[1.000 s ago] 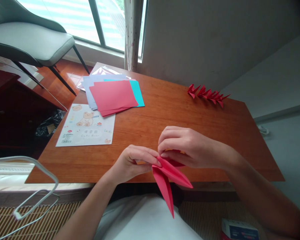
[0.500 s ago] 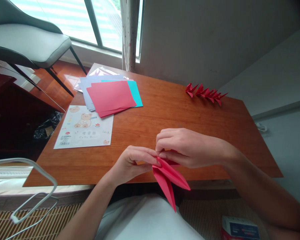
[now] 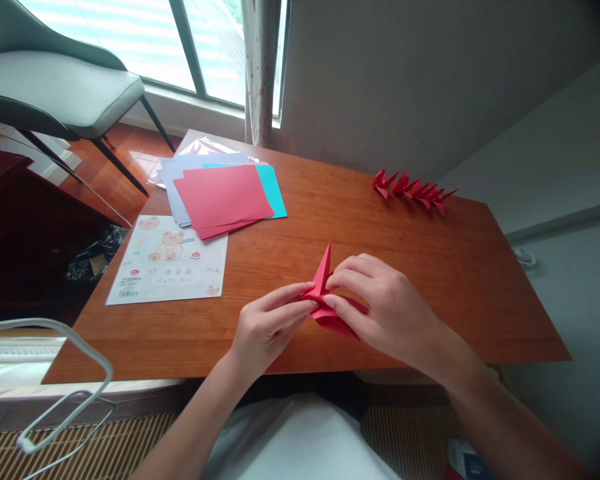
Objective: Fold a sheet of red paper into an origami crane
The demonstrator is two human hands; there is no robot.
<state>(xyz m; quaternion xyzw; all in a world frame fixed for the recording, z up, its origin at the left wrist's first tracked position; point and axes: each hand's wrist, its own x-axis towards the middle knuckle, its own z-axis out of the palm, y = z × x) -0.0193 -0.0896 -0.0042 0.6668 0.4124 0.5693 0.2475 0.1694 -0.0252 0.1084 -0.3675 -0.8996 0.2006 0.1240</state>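
Between my two hands is a red folded paper piece [image 3: 336, 321], held just above the table near its front edge. One narrow point of it stands up and away from me, and wider flaps stretch toward the right. My left hand [image 3: 273, 323] pinches its left side between thumb and fingers. With thumb and fingertips my right hand [image 3: 380, 300] grips the paper from the right, covering part of the flaps. Several finished red paper cranes [image 3: 414, 191] stand in a row at the table's far right.
Red paper sheets [image 3: 225, 197] lie over a turquoise sheet [image 3: 275, 192] and pale blue ones at the back left of the wooden table [image 3: 260, 253]. In front is a sheet with bear drawings [image 3: 167, 263]. A white bent tube [image 3: 87, 347] stands at lower left, a chair [image 3: 65, 90] beyond.
The folded paper has been turned: its long points aimed down toward me before, and now one point stands up and away. Both hands have shifted their grip on it.
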